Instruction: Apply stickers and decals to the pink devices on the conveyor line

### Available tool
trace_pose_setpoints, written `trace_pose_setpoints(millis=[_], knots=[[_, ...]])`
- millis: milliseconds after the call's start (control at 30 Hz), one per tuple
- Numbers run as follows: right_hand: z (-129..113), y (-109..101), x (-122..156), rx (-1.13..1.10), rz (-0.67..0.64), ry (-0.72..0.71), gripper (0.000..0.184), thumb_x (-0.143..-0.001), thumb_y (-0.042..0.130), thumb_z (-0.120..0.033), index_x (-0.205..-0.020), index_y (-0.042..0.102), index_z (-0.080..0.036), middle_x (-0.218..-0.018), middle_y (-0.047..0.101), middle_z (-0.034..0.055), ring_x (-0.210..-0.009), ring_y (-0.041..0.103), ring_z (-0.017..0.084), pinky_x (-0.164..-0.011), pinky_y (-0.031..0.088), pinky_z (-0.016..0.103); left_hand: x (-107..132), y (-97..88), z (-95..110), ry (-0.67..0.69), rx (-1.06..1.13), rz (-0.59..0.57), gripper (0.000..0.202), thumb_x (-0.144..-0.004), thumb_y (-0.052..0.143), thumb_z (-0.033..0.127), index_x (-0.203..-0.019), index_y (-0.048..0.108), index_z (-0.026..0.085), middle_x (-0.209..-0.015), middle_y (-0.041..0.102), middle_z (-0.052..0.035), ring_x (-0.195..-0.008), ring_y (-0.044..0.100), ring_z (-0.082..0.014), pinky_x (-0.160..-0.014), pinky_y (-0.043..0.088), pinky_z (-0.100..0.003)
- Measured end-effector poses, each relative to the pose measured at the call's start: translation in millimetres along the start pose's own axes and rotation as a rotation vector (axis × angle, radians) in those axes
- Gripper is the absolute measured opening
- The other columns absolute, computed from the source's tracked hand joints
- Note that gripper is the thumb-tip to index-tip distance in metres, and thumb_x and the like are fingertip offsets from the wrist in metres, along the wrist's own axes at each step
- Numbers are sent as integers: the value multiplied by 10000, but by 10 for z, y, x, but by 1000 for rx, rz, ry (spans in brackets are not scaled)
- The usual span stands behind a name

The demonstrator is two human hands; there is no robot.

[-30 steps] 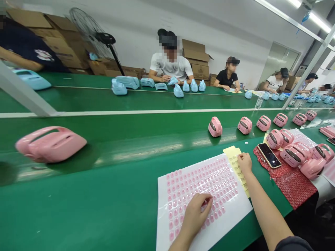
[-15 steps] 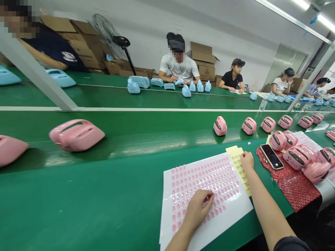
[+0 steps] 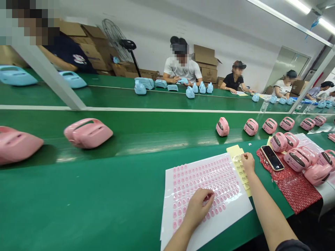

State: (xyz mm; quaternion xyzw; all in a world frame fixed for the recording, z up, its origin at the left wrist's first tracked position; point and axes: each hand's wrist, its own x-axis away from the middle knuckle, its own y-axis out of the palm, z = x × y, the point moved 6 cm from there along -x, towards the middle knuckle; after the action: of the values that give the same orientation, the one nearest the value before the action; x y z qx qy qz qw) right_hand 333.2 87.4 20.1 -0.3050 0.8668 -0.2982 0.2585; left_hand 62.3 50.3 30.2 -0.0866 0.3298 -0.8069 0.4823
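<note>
My left hand [image 3: 200, 205] is over a white sheet [image 3: 169, 195] carrying rows of small pink oval pieces [image 3: 202, 174]. Its thumb and forefinger are pinched together; whatever is between them is too small to make out. Beyond it, my right hand [image 3: 248, 162] is closed at the right edge of a yellow sheet [image 3: 233, 150] with rows of small stickers. The fingertips there are partly hidden, and I cannot see whether they hold a sticker. The yellow sheet lies against the white sheet's right side.
Right of my right hand, a phone [image 3: 272, 158] lies on red bubble wrap [image 3: 294, 190] beside several pink plastic housings [image 3: 297, 158]. More pink housings [image 3: 89, 133] stand along the green belt [image 3: 162, 129]. Across a white rail, people [image 3: 183, 69] sit near blue housings [image 3: 190, 92].
The view has turned slightly left, so the far bench and the pink housings sit further right in the picture. Both hands keep nearly the same places and closed poses.
</note>
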Motion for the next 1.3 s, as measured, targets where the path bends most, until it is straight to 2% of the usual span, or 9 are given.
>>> trace_pose_setpoints(millis=[267, 400, 500, 700, 833, 967, 1067, 1167, 1300], knots=[[41, -55, 5, -162, 79, -41, 273, -761, 369, -332, -751, 569, -147, -707, 597, 68, -642, 528, 174, -610, 406, 264, 5, -26, 38, -78, 100, -5, 166, -725, 455, 279, -720, 607, 213, -714, 647, -44, -682, 572, -188, -631, 469, -318], [-137, -52, 99, -198, 54, -112, 323, -733, 418, -432, -718, 590, -158, -679, 555, 62, -665, 495, 195, -663, 387, 307, 53, -233, 21, -148, 248, 33, 186, -693, 513, 295, -823, 617, 213, -854, 660, -43, -782, 585, -177, -719, 469, -310], [-450, 89, 297, -249, -12, -190, 365, -721, 442, -490, -711, 612, -167, -669, 537, 59, -687, 481, 205, -665, 379, 318, 26, -575, -215, -264, 417, 177, 178, -646, 568, 317, -764, 631, 199, -807, 674, -34, -749, 594, -172, -724, 467, -311], [-1078, 642, 1038, -457, -300, -286, 390, -729, 453, -550, -694, 631, -204, -642, 537, 38, -592, 455, 177, -587, 383, 304, -138, -1609, -1145, -472, 518, 553, 227, -563, 645, 313, -725, 610, 158, -617, 643, -11, -631, 609, -170, -592, 462, -281], [-1122, 837, 1295, -501, -455, -270, 362, -722, 474, -547, -692, 635, -224, -612, 528, 28, -581, 472, 180, -578, 398, 305, -215, -2421, -1687, -574, 525, 845, 271, -600, 638, 215, -849, 552, 149, -589, 602, 15, -540, 591, -121, -491, 420, -204], [-1015, 870, 1334, -528, -529, -136, 361, -739, 469, -522, -842, 638, -220, -649, 546, 28, -551, 482, 171, -528, 403, 288, -344, -3054, -2013, -616, 548, 1069, 373, -705, 555, 115, -1056, 443, 173, -599, 557, 54, -453, 543, -59, -446, 370, -143], [-983, 878, 1373, -561, -528, -77, 415, -749, 473, -495, -1047, 576, -224, -608, 505, -1, -519, 478, 164, -499, 402, 275, -487, -3301, -2171, -639, 584, 1152, 409, -779, 485, 99, -1156, 359, 193, -602, 535, 65, -420, 521, -44, -431, 361, -132], [-977, 923, 1440, -557, -521, -92, 454, -750, 491, -467, -1140, 513, -234, -603, 496, -13, -519, 478, 161, -516, 411, 271, -610, -3391, -2276, -671, 621, 1158, 440, -820, 461, 122, -1221, 298, 207, -666, 556, 43, -481, 556, -59, -459, 400, -153], [-928, 979, 1487, -541, -446, -106, 458, -760, 482, -460, -1156, 494, -230, -620, 503, -9, -521, 470, 159, -536, 412, 276, -679, -3377, -2337, -730, 652, 1075, 327, -837, 491, 253, -1148, 442, 163, -999, 574, -59, -797, 591, -153, -664, 496, -326]])
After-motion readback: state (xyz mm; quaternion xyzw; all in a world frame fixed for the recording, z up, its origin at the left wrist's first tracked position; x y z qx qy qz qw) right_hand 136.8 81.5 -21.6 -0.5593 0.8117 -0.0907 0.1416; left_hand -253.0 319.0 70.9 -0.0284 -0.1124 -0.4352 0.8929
